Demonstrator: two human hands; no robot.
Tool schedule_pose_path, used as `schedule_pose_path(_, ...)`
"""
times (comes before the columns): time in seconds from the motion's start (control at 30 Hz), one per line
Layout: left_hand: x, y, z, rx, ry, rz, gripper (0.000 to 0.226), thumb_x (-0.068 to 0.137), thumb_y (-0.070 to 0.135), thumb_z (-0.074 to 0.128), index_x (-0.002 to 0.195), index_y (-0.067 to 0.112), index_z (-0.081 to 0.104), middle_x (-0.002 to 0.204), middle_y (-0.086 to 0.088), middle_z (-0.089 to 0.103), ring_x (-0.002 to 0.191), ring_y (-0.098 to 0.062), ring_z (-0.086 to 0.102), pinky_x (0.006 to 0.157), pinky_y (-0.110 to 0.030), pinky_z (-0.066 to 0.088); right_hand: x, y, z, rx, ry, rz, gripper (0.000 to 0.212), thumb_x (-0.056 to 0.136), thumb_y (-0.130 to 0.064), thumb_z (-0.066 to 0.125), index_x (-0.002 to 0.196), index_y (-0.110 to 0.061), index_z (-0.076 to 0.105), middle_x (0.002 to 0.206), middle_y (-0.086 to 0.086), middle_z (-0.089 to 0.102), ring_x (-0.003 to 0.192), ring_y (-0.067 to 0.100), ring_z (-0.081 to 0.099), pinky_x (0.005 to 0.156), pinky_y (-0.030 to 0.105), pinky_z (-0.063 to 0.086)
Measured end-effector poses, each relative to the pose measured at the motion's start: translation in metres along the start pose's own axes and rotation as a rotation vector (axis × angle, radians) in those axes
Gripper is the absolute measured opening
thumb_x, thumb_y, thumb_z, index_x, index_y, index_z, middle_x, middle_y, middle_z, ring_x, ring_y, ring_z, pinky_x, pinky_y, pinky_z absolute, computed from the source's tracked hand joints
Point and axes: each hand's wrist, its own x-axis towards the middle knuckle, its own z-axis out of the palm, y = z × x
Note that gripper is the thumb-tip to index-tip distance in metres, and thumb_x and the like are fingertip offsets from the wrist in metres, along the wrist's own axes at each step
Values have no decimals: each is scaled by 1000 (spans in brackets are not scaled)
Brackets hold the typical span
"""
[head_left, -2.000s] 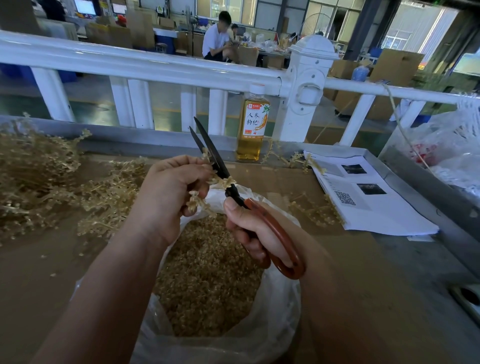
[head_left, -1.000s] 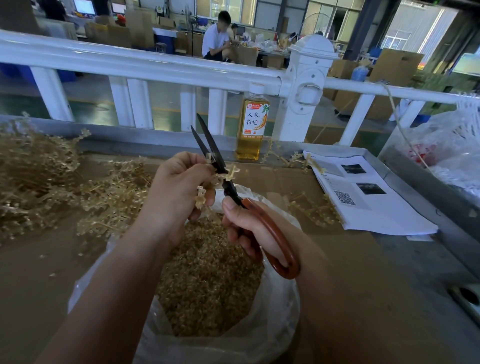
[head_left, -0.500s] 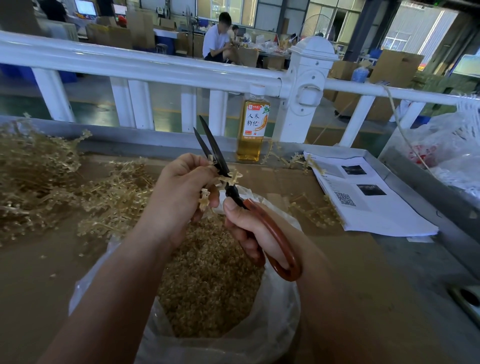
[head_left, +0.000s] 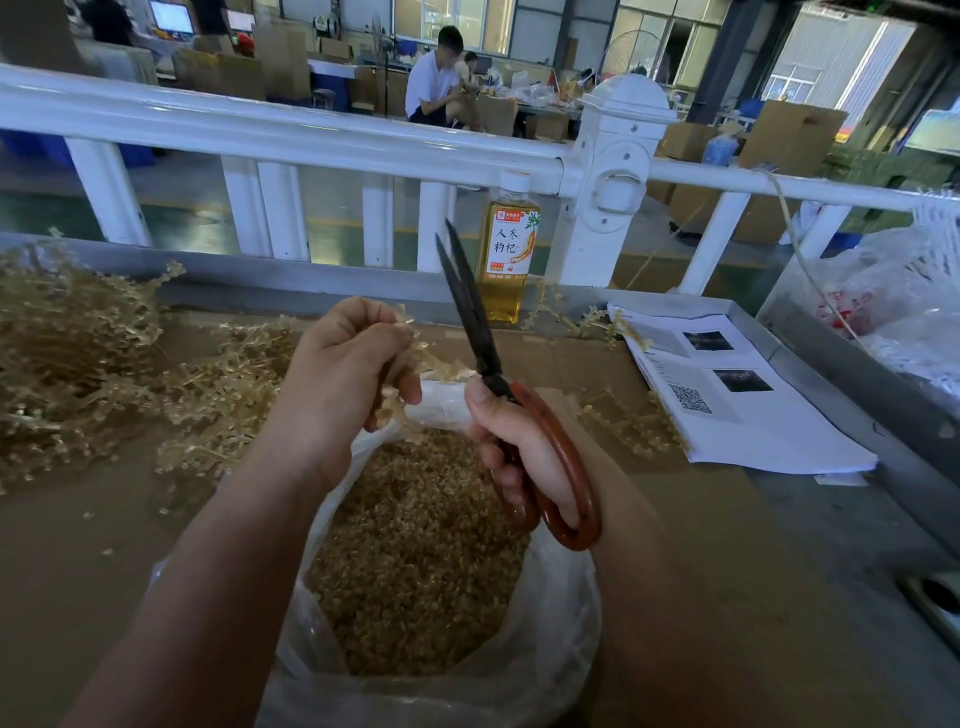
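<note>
**Sprig held beside part-open scissors, over the bag**

On my feed the sprig (head_left: 441, 365) sat at centre frame. It was a thin, pale golden, translucent stem with small knobbly buds along it, and it looked like moulded plastic. The left hand (head_left: 343, 374) had its fingers curled round the sprig's near end, and more of the sprig hung below the fist over the bag (head_left: 563, 618). The free tip reached right to just beside the scissors (head_left: 475, 322), near their pivot; I could not tell whether it touched the blades. The right hand (head_left: 524, 447) gripped the red-brown handle loops, fingers wrapped through them. The dark blades pointed up and stood slightly parted. The clear bag, lower centre, held a heap of tan bits (head_left: 415, 551). A pile (head_left: 78, 364) of like sprigs lay at the left.
</note>
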Motion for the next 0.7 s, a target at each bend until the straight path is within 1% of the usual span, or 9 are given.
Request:
schedule_pose_path(0.07, 2, -4, -3, 57, 14, 24, 20, 90, 6, 48, 72, 15, 48, 41, 3, 53, 38, -8, 47, 34, -13, 30, 0, 0, -1, 81, 25, -8, 38, 91, -49, 47, 72, -15, 51, 47, -10, 48, 40, 7, 39, 41, 21, 35)
schedule_pose_path(0.17, 3, -10, -3, 177, -19, 60, 18, 90, 9, 49, 74, 17, 50, 45, 6, 56, 43, -5, 53, 35, -13, 34, 1, 3, -3, 152, 20, -4, 40, 82, -53, 53, 67, -15, 55, 50, -7, 54, 40, 9, 45, 42, 21, 39)
schedule_pose_path(0.3, 3, -15, 0, 316, -89, 111, 13, 88, 23, 52, 75, 25, 51, 54, 10, 61, 51, -4, 56, 42, -16, 38, 5, 7, -1, 212, -7, 14, 41, 68, -56, 67, 84, -18, 60, 61, -4, 68, 51, 8, 61, 50, 22, 49)
schedule_pose_path(0.33, 3, -16, 1, 356, -119, 120, 11, 87, 27, 51, 76, 27, 52, 57, 11, 62, 50, -1, 55, 45, -19, 39, 7, 8, 1, 196, -9, -19, 37, 69, -52, 68, 84, -19, 62, 65, -3, 70, 56, 9, 63, 52, 22, 50)
schedule_pose_path(0.4, 3, -16, 1, 412, -170, 140, 9, 87, 31, 51, 79, 28, 53, 60, 15, 61, 50, 2, 53, 51, -26, 42, 11, 9, 4, 160, -12, -87, 15, 72, -38, 64, 72, -23, 67, 66, -5, 70, 59, 8, 65, 54, 22, 51)
schedule_pose_path(0.47, 3, -16, 0, 428, -211, 150, 6, 87, 32, 51, 81, 29, 52, 61, 15, 61, 51, 1, 54, 52, -29, 45, 12, 9, 5, 184, -9, -108, 14, 72, -26, 62, 59, -22, 67, 59, -5, 65, 56, 7, 62, 53, 22, 49)
schedule_pose_path(0.57, 3, -16, 0, 418, -262, 172, 7, 84, 36, 52, 86, 30, 54, 65, 14, 63, 51, -2, 55, 51, -25, 45, 12, 8, 2, 266, 40, -136, 12, 74, -12, 62, 63, -15, 60, 54, -3, 61, 51, 8, 58, 49, 22, 49)
schedule_pose_path(0.63, 3, -15, 2, 390, -256, 211, 12, 87, 31, 55, 96, 39, 59, 79, 19, 65, 53, -1, 55, 55, -25, 45, 12, 7, 0, 286, 103, -153, 26, 78, -5, 63, 56, -19, 64, 53, -2, 61, 49, 8, 58, 49, 23, 50)
schedule_pose_path(0.7, 1, -11, 2, 333, -220, 258, 40, 87, 25, 58, 113, 54, 49, 114, 22, 59, 61, -3, 61, 58, -19, 47, 13, 7, -1, 300, 189, -168, 33, 77, -6, 64, 50, -26, 64, 52, -2, 61, 47, 9, 57, 49, 27, 48)
